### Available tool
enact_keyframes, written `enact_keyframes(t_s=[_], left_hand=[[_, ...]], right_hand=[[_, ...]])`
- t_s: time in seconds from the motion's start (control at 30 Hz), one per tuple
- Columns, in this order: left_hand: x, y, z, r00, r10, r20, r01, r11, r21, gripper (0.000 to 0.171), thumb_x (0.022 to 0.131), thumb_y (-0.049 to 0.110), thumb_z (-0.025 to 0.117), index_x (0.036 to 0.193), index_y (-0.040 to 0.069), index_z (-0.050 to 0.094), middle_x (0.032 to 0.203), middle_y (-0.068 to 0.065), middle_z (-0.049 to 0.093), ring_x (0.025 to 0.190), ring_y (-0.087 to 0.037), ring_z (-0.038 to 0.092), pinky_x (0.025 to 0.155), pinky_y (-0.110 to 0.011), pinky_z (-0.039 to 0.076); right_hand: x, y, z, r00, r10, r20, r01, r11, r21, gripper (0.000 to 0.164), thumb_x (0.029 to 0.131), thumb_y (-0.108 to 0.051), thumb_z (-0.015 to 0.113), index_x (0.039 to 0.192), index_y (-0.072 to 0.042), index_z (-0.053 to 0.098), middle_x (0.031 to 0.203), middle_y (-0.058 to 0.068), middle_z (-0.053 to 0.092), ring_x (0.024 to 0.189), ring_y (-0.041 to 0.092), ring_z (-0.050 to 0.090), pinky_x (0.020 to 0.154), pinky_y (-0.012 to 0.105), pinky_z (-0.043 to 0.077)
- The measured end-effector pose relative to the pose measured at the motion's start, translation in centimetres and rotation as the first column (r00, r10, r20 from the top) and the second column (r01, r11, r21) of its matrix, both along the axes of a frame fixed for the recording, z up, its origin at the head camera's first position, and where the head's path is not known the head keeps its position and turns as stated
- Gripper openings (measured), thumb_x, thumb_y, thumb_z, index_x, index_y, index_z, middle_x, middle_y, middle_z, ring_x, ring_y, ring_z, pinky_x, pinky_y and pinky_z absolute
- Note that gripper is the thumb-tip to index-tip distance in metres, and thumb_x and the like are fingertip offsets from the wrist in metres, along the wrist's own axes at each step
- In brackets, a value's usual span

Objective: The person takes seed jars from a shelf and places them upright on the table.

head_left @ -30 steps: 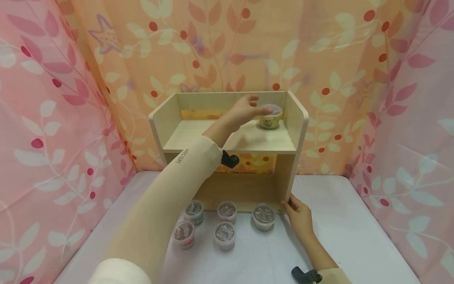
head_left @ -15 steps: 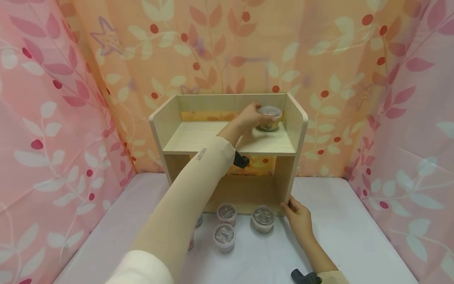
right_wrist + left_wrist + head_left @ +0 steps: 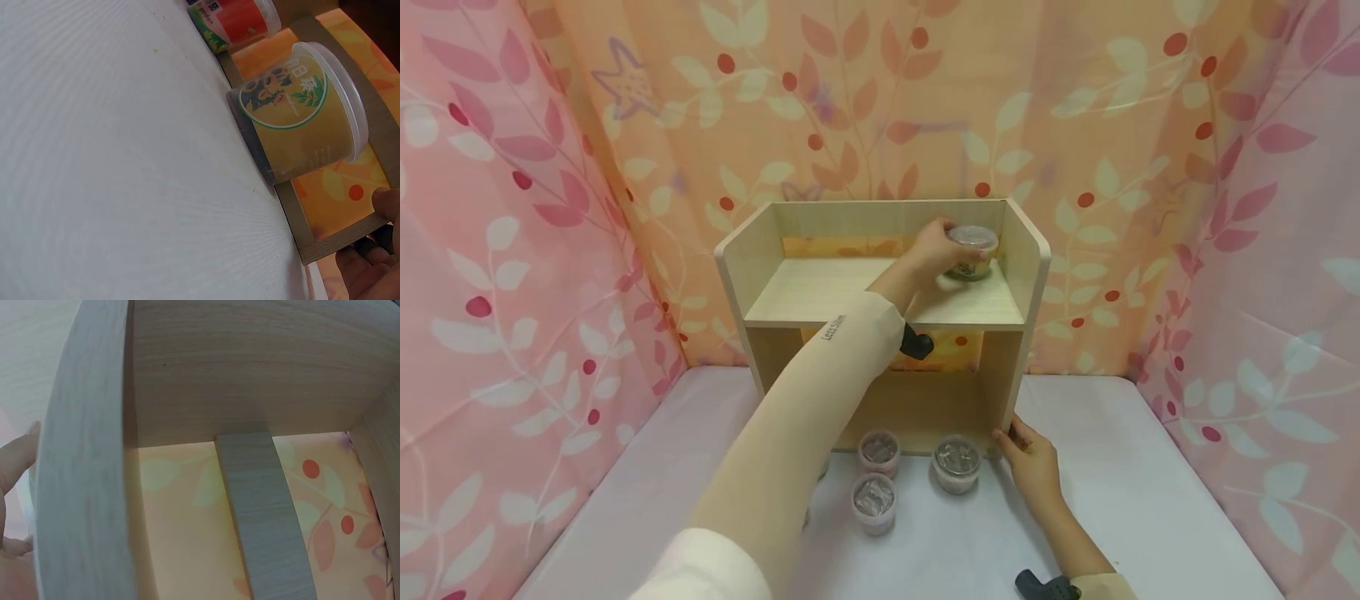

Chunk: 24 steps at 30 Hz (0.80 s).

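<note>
On the upper board of a small pale wooden shelf, my left hand grips a round lidded tub near the right side panel. The tub stands upright; fingers and thumb cover part of its wall. In the left wrist view, only part of that hand shows at the left edge, behind a shelf board. Low on the right, my right hand pinches the shelf's right side panel near its foot, thumb in front. The right wrist view has its fingers around the panel's edge.
On the white tabletop before the shelf stand several lidded tubs, including one at right and two in the middle, a front one and a rear one. My left sleeve hides others. Patterned curtains enclose the table.
My left hand has moved slightly right and down and now grips the tub on the upper board. The left forearm has swung right, covering tubs on the table. My right hand stays put.
</note>
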<state>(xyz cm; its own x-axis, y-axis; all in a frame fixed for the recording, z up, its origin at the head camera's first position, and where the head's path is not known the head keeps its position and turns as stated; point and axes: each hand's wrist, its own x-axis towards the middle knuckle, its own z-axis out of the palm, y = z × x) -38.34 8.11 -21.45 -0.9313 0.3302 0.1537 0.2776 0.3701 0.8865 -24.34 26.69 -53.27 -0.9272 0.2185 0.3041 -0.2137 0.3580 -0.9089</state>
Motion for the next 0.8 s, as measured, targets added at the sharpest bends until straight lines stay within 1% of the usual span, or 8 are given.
enact_keyframes(t_s=[0.03,0.13,0.2,0.27,0.33,0.43,0.63,0.8], left_hand=[[0.1,-0.1,-0.1,1.0,0.002,-0.002,-0.002,1.0,0.005,0.086,0.083,0.027,0.088,0.15,0.005,0.04,0.143,-0.01,0.052,0.13,-0.024,0.053,0.114,-0.031,0.042],[0.4,-0.3,-0.3,1.0,-0.001,-0.019,0.002,0.999,0.033,0.086,0.083,0.03,0.088,0.15,0.006,0.04,0.143,-0.01,0.052,0.13,-0.024,0.053,0.113,-0.031,0.043],[0.6,-0.5,-0.2,0.999,0.003,-0.036,-0.001,0.998,0.055,0.085,0.083,0.031,0.088,0.15,0.007,0.041,0.143,-0.01,0.053,0.129,-0.023,0.053,0.111,-0.03,0.045],[0.8,-0.6,0.0,0.998,0.005,-0.055,0.0,0.997,0.077,0.085,0.083,0.032,0.088,0.15,0.007,0.042,0.142,-0.009,0.054,0.127,-0.022,0.055,0.109,-0.028,0.046],[0.9,-0.7,0.2,0.997,0.009,-0.071,-0.003,0.996,0.09,0.085,0.082,0.033,0.088,0.149,0.007,0.042,0.141,-0.008,0.055,0.126,-0.02,0.056,0.107,-0.026,0.047],[1.1,-1.0,0.4,0.997,0.002,-0.071,0.007,0.992,0.128,0.086,0.081,0.034,0.089,0.15,0.008,0.043,0.14,-0.006,0.056,0.124,-0.018,0.057,0.104,-0.025,0.049],[1.8,-1.8,0.4,0.998,-0.015,-0.064,0.027,0.981,0.194,0.091,0.079,0.032,0.091,0.153,0.01,0.042,0.14,-0.003,0.055,0.124,-0.017,0.056,0.102,-0.025,0.05],[2.6,-3.2,0.5,0.998,-0.02,-0.052,0.031,0.975,0.22,0.092,0.077,0.031,0.092,0.153,0.014,0.042,0.14,0.0,0.055,0.125,-0.016,0.055,0.104,-0.028,0.049]], right_hand=[[0.1,0.0,0.0,1.0,0.003,0.003,-0.003,1.0,0.005,0.055,0.099,-0.026,0.07,0.147,-0.004,0.053,0.139,0.022,0.059,0.125,0.035,0.062,0.089,0.017,0.055],[0.1,-0.1,0.0,1.0,-0.003,0.001,0.003,1.0,0.023,0.055,0.099,-0.027,0.07,0.147,-0.005,0.054,0.139,0.021,0.06,0.125,0.034,0.062,0.09,0.016,0.054],[0.1,0.0,0.0,1.0,-0.009,-0.006,0.009,0.999,0.035,0.055,0.099,-0.027,0.071,0.146,-0.006,0.055,0.139,0.021,0.06,0.125,0.034,0.062,0.088,0.014,0.054],[0.0,0.0,0.1,1.0,-0.014,-0.013,0.014,0.999,0.033,0.053,0.099,-0.024,0.071,0.146,-0.006,0.055,0.139,0.02,0.061,0.125,0.033,0.062,0.087,0.01,0.052],[-0.1,0.1,0.1,1.0,-0.019,-0.017,0.019,1.0,0.024,0.052,0.098,-0.022,0.071,0.145,-0.006,0.056,0.138,0.02,0.061,0.125,0.032,0.062,0.085,0.008,0.052],[-0.1,0.1,0.3,1.0,-0.023,-0.009,0.023,1.0,0.015,0.052,0.098,-0.022,0.072,0.145,-0.006,0.056,0.138,0.019,0.061,0.123,0.031,0.062,0.084,0.008,0.052],[0.1,0.0,0.3,1.0,-0.007,0.007,0.007,1.0,0.027,0.054,0.1,-0.027,0.07,0.147,-0.006,0.054,0.139,0.02,0.061,0.125,0.033,0.062,0.089,0.015,0.054],[0.1,-0.1,0.2,1.0,-0.009,-0.01,0.009,1.0,0.004,0.053,0.099,-0.024,0.071,0.146,-0.005,0.056,0.139,0.019,0.061,0.125,0.031,0.061,0.086,0.009,0.052]])
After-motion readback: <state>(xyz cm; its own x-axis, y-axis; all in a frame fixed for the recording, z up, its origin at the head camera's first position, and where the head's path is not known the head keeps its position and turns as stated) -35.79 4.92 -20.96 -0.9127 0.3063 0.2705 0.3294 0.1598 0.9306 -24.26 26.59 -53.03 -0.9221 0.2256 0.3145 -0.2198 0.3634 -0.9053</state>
